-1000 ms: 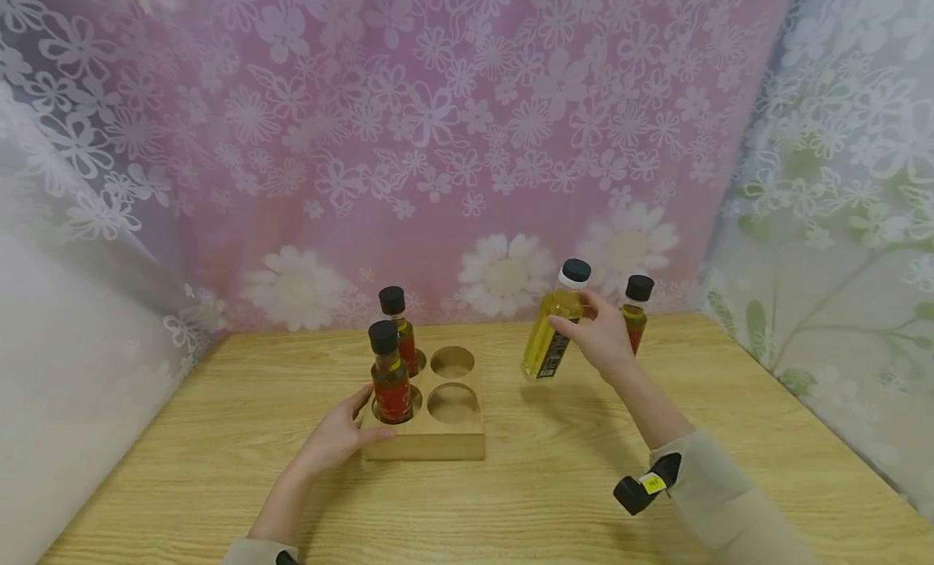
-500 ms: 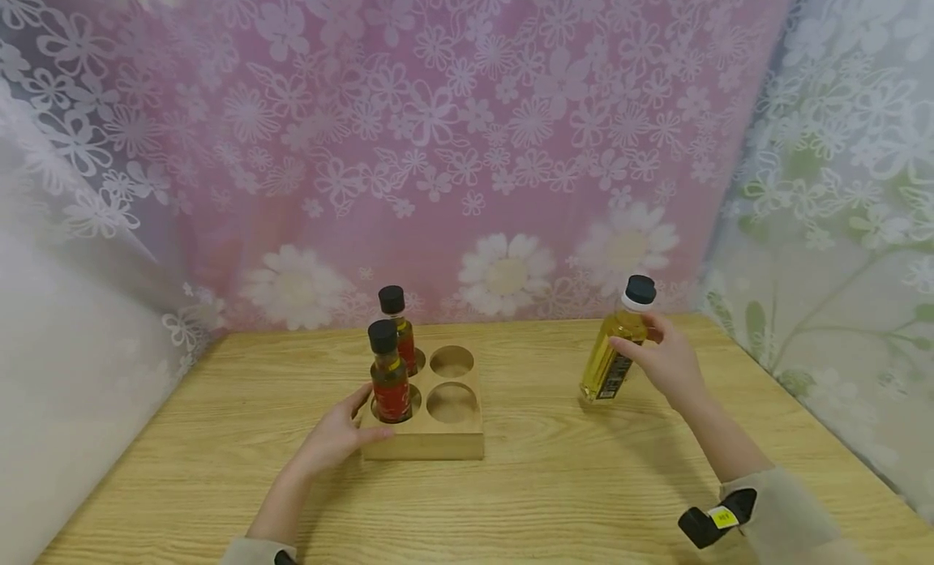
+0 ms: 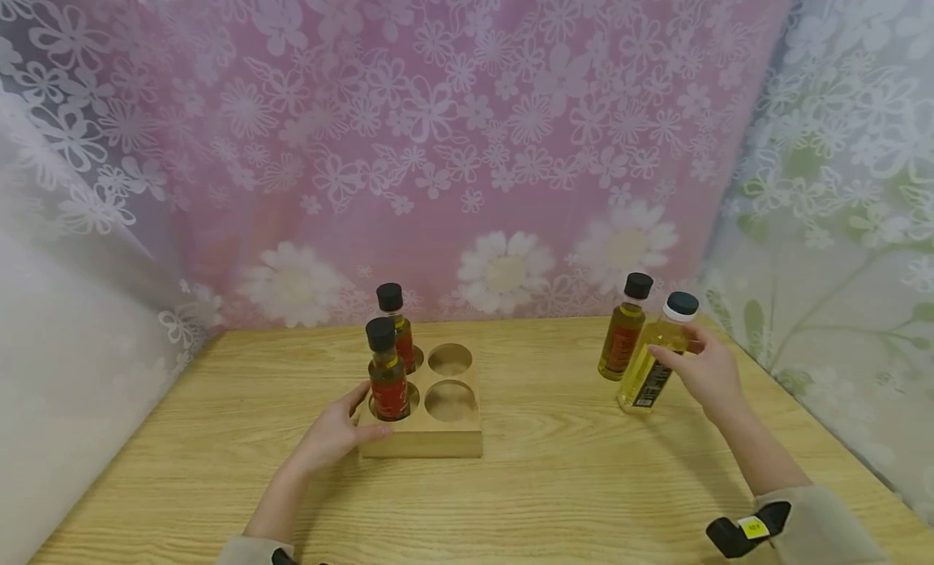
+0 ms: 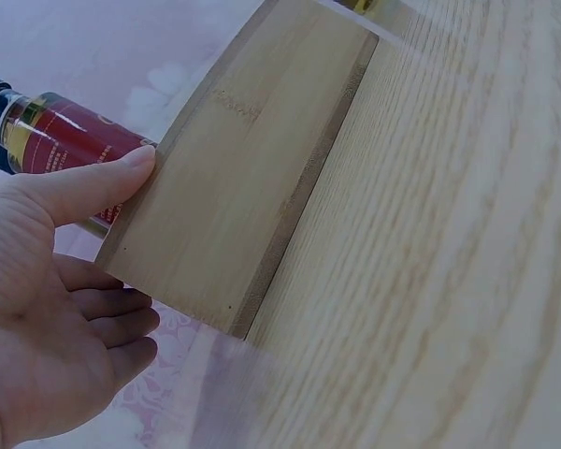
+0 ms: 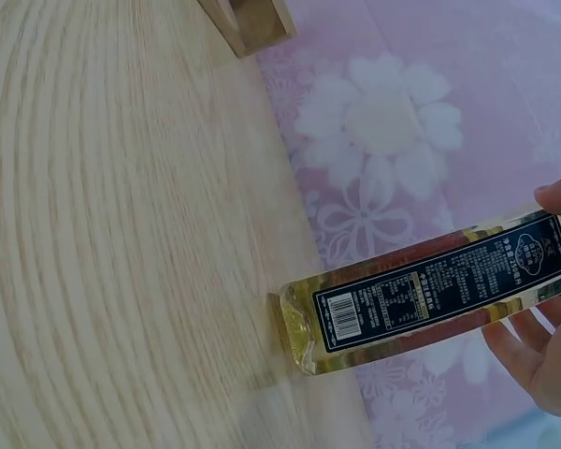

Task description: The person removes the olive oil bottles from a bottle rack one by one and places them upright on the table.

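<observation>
My left hand (image 3: 332, 437) grips the front left corner of a wooden bottle rack (image 3: 423, 445), thumb along its front and fingers at its left side. Two dark-capped bottles with red labels stand in its left holes, a front bottle (image 3: 390, 387) and a back bottle (image 3: 404, 338). At the right, my right hand (image 3: 711, 374) holds a bottle of yellow oil (image 3: 652, 366) by its upper part. In the right wrist view, the oil bottle (image 5: 430, 290) shows a black label, its base at the tabletop. Close to its left stands another red-labelled bottle (image 3: 622, 338).
The rack's right holes, a front hole (image 3: 450, 403) and a back hole (image 3: 450, 360), hold nothing. A pink flowered curtain (image 3: 467, 168) hangs behind the wooden table (image 3: 525, 492), with pale curtains at both sides.
My right hand has carried the oil bottle rightward and down, passing in front of the single red-labelled bottle, which shows again. My left hand has stayed on the rack.
</observation>
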{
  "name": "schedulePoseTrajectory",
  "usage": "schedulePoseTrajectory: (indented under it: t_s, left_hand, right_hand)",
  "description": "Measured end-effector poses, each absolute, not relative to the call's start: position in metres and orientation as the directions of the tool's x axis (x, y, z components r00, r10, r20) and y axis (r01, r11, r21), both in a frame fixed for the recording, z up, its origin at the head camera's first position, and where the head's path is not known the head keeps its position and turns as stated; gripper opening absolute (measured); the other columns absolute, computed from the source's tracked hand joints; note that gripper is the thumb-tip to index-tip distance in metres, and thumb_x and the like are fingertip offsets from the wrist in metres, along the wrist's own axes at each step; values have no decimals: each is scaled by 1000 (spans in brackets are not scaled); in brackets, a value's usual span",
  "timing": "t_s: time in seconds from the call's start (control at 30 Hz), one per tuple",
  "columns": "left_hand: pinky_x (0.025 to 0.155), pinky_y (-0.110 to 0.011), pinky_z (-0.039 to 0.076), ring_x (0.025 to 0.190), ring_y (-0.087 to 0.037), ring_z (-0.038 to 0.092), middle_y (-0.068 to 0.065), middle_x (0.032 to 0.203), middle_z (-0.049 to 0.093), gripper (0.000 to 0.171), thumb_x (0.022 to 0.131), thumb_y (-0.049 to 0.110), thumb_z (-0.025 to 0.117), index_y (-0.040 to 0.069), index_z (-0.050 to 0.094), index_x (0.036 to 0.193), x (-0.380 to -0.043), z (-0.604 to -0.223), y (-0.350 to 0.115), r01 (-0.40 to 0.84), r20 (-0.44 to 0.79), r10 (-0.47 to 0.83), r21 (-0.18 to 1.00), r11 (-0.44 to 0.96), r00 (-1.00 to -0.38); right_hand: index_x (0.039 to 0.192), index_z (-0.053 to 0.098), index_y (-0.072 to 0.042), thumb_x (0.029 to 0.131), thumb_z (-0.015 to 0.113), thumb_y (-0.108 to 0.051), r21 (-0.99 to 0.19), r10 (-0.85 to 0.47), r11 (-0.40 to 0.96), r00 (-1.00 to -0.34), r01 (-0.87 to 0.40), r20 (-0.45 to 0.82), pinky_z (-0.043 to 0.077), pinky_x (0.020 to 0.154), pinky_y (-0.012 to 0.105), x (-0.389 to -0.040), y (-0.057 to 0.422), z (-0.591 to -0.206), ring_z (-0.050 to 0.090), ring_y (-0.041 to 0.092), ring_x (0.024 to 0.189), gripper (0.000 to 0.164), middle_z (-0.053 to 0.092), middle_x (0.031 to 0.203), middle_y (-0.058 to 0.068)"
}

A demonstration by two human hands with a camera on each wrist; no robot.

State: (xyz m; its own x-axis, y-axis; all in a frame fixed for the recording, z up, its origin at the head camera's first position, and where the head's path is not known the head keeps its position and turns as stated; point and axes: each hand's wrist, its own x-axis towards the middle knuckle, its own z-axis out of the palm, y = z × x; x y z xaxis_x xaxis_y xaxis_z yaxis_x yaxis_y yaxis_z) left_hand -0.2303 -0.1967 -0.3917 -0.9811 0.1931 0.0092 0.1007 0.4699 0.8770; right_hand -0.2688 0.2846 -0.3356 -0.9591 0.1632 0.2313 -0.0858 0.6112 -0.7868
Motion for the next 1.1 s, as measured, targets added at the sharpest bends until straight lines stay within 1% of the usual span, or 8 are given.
schedulePoseTrajectory:
  t_s: [0.23,0.5,0.6,0.7,0.87,0.93,1.0,1.1]
  left_hand:
    - [102,-60,24,129,-50,24,-25,148,21,93,78,32,75,-1,21,146,-231,-392,-196,91,0,186,872,481,-983]
    - [101,-61,24,129,-51,23,-26,148,20,94,78,32,75,-1,20,146,-230,-393,-196,84,-6,182,872,482,-983]
    - [101,-61,24,129,-51,23,-26,148,19,93,79,32,75,-1,20,146,-229,-393,-196,81,-9,183,876,476,-983]
    - [102,-60,24,129,-51,22,-26,148,19,93,79,31,75,-1,20,146,-229,-393,-196,82,-8,186,877,473,-983]
    - [102,-60,24,129,-51,22,-26,149,19,93,79,32,74,-2,19,146,-230,-393,-196,80,-13,187,874,479,-982]
    - [102,-60,24,130,-50,23,-25,149,19,94,79,33,74,-1,19,147,-231,-392,-197,77,-16,186,872,484,-982]
    - [102,-59,25,130,-50,24,-25,148,20,94,79,34,74,-1,20,147,-232,-392,-197,78,-16,184,867,492,-983]
    - [102,-59,25,130,-49,24,-24,148,21,94,78,35,74,0,20,147,-233,-391,-197,77,-19,183,863,500,-983]
  right_hand:
    - [138,32,11,86,65,-38,-785,178,614,-954,-84,242,38,88,59,-268,289,-339,34,50,120,78,35,134,35]
    - [142,28,8,87,65,-36,-809,174,580,-956,-95,237,37,90,58,-269,290,-340,32,49,122,80,31,138,34]
    - [142,28,7,87,65,-35,-811,169,576,-955,-106,244,38,89,56,-270,290,-341,33,47,121,78,32,138,32]
    - [143,28,5,88,64,-33,-807,156,576,-951,-131,265,40,85,50,-271,291,-343,35,45,120,76,33,139,30]
    - [142,31,4,89,63,-32,-781,137,600,-939,-174,314,41,76,26,-270,297,-347,41,38,115,72,39,135,27]
    - [140,35,4,89,63,-32,-770,148,609,-926,-192,348,40,71,16,-268,300,-347,47,23,109,69,49,125,17]
    - [137,40,5,88,65,-29,-771,167,596,-906,-222,389,39,70,10,-266,301,-347,49,9,101,65,56,113,1]
    - [133,44,6,88,66,-25,-782,203,565,-874,-264,442,39,70,5,-261,302,-346,47,-10,88,59,52,96,-22]
